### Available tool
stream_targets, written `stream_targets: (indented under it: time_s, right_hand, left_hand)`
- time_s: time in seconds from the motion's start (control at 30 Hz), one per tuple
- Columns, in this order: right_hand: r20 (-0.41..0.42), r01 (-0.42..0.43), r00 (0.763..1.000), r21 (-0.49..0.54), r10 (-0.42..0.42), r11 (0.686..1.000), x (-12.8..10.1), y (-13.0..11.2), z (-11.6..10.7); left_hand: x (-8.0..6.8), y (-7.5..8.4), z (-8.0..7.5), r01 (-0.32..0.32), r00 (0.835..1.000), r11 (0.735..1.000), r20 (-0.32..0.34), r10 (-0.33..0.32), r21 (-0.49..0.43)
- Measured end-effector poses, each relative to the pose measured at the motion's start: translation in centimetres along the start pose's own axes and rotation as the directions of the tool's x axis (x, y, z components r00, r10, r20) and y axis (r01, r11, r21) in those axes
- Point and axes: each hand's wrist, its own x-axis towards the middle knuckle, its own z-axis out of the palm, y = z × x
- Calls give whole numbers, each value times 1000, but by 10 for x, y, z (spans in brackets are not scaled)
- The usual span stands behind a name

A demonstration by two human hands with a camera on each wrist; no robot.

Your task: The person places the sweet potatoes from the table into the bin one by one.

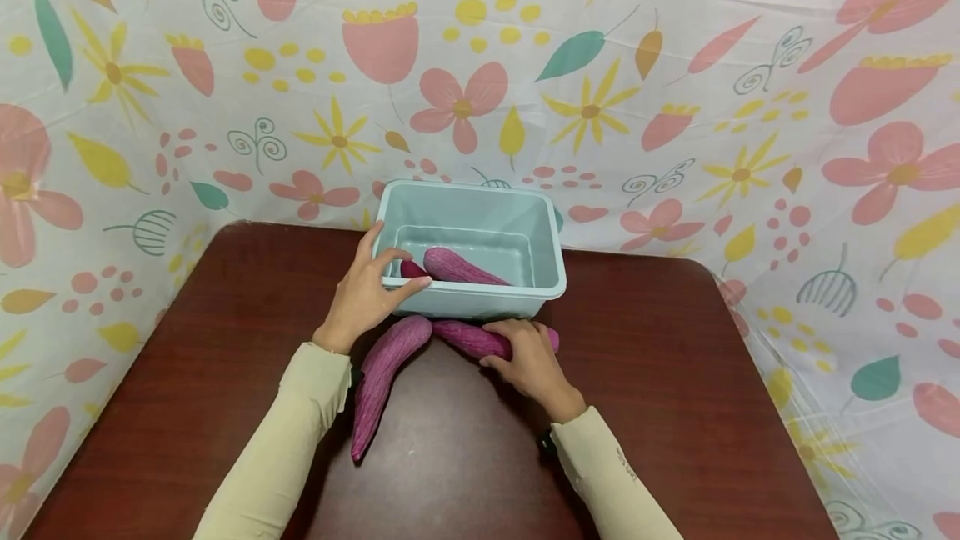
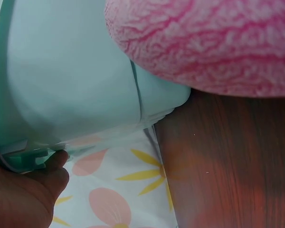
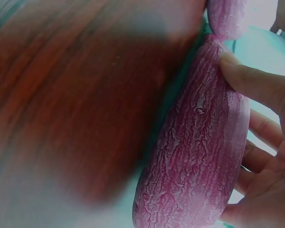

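A pale blue plastic bin (image 1: pixel 480 300) stands at the back of the table. My left hand (image 1: pixel 360 294) grips its front left corner, fingers over the rim and thumb along the front edge. In front of the bin, my right hand (image 1: pixel 528 357) holds a long purple eggplant (image 1: pixel 468 338) with wrinkled skin. The right wrist view shows thumb and fingers on opposite sides of this eggplant (image 3: pixel 190 142). A second, curved eggplant (image 1: pixel 386 373) lies below my left hand, its upper end close to the held one. Inside the bin are a pinkish eggplant (image 1: pixel 457 266) and a darker one (image 1: pixel 411 270), partly hidden.
The dark brown wooden table (image 1: pixel 645 407) extends around the bin. A white cloth (image 1: pixel 585 148) printed with flowers and leaves hangs behind the table and along both sides. The bin stands close to the back cloth.
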Motion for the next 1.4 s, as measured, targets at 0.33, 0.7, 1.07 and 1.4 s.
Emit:
stream_targets:
  time_s: [0.33, 0.7, 1.07, 1.4]
  right_hand:
    - [-3, -14, 1000, -2, 14, 1000, -1, -9, -14]
    - [-35, 35, 999, -12, -35, 999, -7, -26, -28]
    - [-48, 49, 998, -14, -50, 999, -11, -46, -49]
    - [-130, 84, 988, 11, -82, 996, -14, -62, -68]
  left_hand:
    - [0, 0, -3, 12, 1000, 1000, -6, -12, -4]
    - [-2, -1, -1, 21, 1000, 1000, -11, -21, 17]
    - [1, 3, -2, 10, 1000, 1000, -7, -10, 26]
    - [1, 2, 0, 23, 1000, 1000, 4, -23, 0]
